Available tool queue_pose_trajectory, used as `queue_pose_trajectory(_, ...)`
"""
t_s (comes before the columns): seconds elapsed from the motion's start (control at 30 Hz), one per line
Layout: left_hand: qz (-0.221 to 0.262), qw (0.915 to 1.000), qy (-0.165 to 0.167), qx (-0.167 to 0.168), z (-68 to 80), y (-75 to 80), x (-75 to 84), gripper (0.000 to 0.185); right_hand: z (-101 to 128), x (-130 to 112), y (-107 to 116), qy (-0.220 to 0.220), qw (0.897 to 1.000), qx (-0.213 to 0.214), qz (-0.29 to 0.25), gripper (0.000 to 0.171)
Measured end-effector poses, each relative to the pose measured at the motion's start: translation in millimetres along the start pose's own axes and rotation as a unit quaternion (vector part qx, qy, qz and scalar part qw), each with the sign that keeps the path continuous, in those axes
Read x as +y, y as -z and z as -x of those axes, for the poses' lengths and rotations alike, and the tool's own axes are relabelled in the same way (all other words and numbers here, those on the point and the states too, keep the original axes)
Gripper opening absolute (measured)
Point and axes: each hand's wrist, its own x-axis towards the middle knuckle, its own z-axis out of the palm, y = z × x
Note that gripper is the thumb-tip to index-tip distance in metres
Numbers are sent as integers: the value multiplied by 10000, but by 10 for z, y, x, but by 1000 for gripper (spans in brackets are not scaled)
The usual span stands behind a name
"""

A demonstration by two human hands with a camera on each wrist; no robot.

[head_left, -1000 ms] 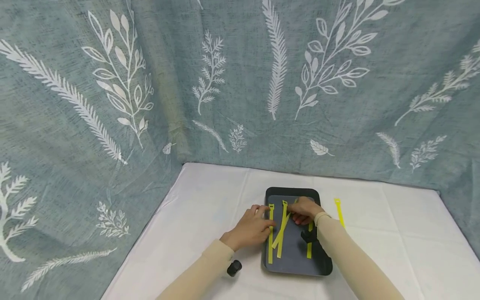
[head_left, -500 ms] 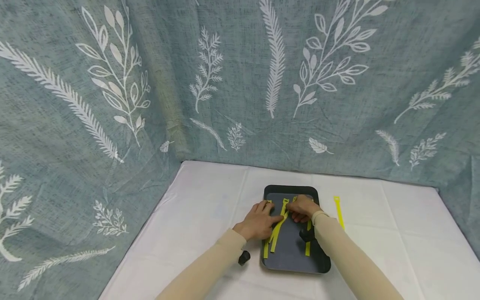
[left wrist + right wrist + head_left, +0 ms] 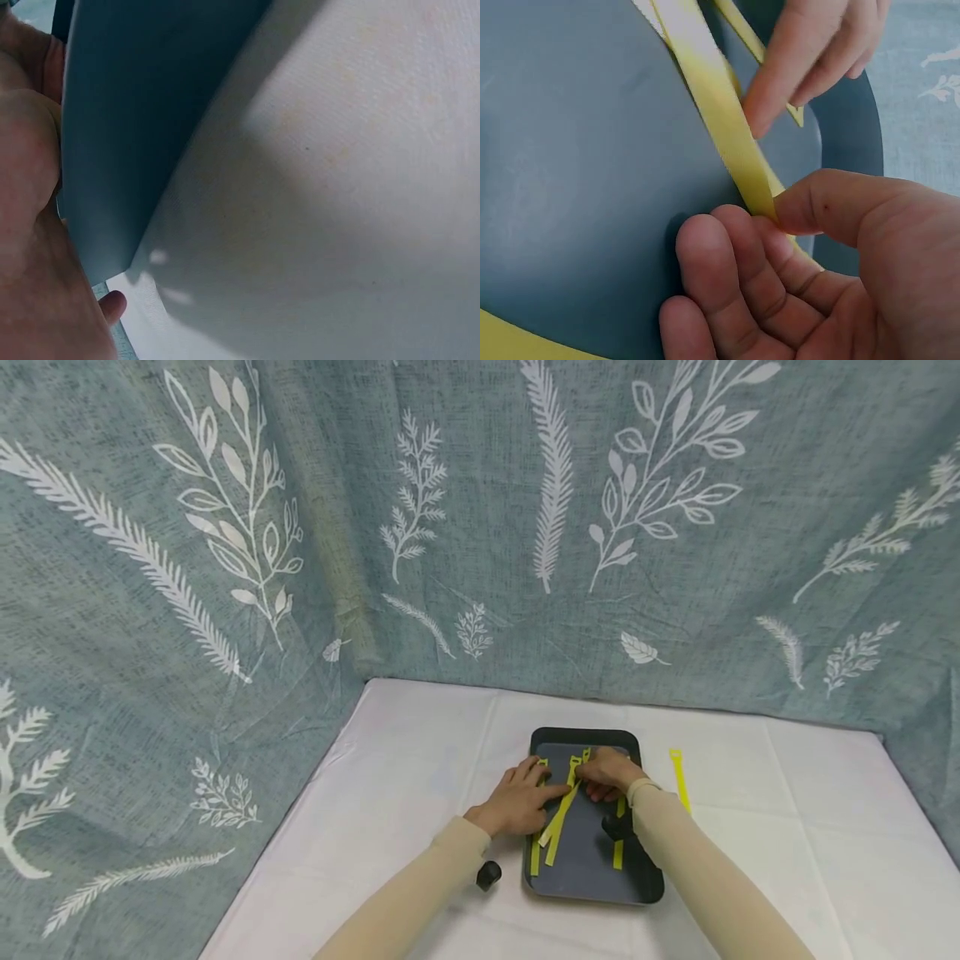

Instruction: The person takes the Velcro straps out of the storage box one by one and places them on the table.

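A dark grey tray [image 3: 588,897] holds several yellow slotted-head cable straps. My right hand [image 3: 609,770] pinches one cable strap [image 3: 720,120] between thumb and index finger; its other fingers curl loosely below. That strap lies slantwise over another strap [image 3: 552,853] in the tray's left half. My left hand [image 3: 513,800] reaches over the left rim, its index finger extended to the crossed straps. Beneath this hand runs a further strap [image 3: 535,862] along the tray's left side. In the left wrist view, the tray's outer wall [image 3: 142,135] hides most of the fingers.
One more yellow strap [image 3: 618,856] lies in the right part of the tray, partly under my right wrist. Outside, a single strap [image 3: 679,779] rests on the white tablecloth [image 3: 427,752]. Behind the table hangs a leaf-patterned curtain [image 3: 480,510].
My left hand has moved right, farther over the tray, and its index finger now reaches the crossed straps. The right hand stays nearly in place, still pinching its strap.
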Motion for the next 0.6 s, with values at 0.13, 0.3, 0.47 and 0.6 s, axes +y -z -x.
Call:
queue_pose_trajectory(0.13,-208,9997,90,-83,0,19,37,54,-8,-4,-5,-7,10000,10,45,26)
queue_pose_trajectory(0.3,-638,9975,170,-241,-19,58,83,54,-8,1,-5,9,10000,54,16,28)
queue_pose_trajectory(0.47,-1044,9935,238,-381,-43,63,108,54,45,-42,34,73,9999,35,65,30)
queue_pose_trajectory(0.6,-1112,9922,326,-453,-46,78,114,51,126,-140,98,293,9988,247,310,35)
